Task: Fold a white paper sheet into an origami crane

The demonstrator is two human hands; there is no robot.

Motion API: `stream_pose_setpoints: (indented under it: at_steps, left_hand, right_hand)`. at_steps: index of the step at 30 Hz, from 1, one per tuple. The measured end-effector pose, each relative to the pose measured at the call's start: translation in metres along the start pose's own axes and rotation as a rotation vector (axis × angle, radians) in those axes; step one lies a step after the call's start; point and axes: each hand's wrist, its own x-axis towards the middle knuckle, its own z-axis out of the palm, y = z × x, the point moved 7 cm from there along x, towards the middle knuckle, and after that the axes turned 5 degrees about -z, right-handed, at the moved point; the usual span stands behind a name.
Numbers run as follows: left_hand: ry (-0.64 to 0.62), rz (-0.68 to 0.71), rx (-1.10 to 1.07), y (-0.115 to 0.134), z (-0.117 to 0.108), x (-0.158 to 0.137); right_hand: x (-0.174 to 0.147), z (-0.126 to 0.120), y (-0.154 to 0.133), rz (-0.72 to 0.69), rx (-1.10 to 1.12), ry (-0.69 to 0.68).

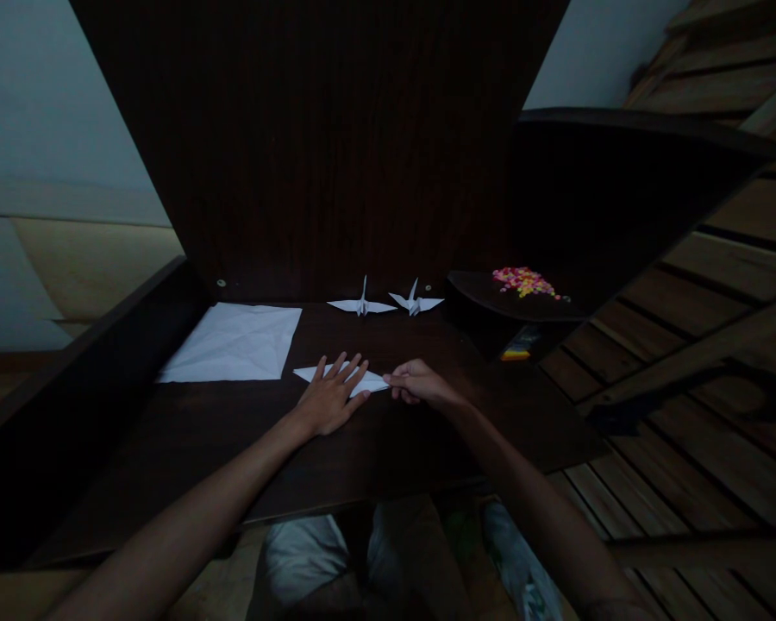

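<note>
Matt folded paper (375,382) (creased paper sheet (239,342) too), smooth wood-look desk (200,448)

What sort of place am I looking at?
Probably a room in a home, at what looks like a dark desk: two origami cranes sit at its back, folded white paper lies under the left hand, and small pink and yellow pieces are heaped on a shelf.

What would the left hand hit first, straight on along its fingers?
Likely the left crane: it stands ahead of the left hand, beyond the folded paper under the palm. Exact gap unclear from one view.
</note>
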Motion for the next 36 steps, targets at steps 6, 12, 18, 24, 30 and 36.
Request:
stream_pose_setpoints:
  at_steps: [6,12,18,24,30,36]
  left_hand:
    - [-0.011,0.001,-0.008,0.000,-0.001,-0.001]
    - [-0.019,-0.008,-0.005,0.001,-0.001,-0.001]
    - [-0.015,-0.001,-0.026,0.000,-0.001,0.000]
    - [-0.027,0.003,-0.051,0.000,-0.002,-0.001]
    - [-0.023,0.005,-0.056,0.000,-0.002,-0.001]
    - [-0.003,0.007,-0.029,0.000,-0.003,-0.001]
  right_hand:
    - [-0.002,0.001,-0.002,-0.037,0.020,0.011]
    - [-0.004,-0.003,-0.001,-0.028,0.022,-0.028]
    - [-0.002,-0.006,0.003,-0.057,0.039,-0.068]
    - [-0.002,-0.006,0.010,-0.113,0.083,-0.067]
    - [-0.005,-0.004,0.007,-0.147,0.067,-0.048]
    - [-0.003,-0.002,0.008,-0.195,0.073,0.004]
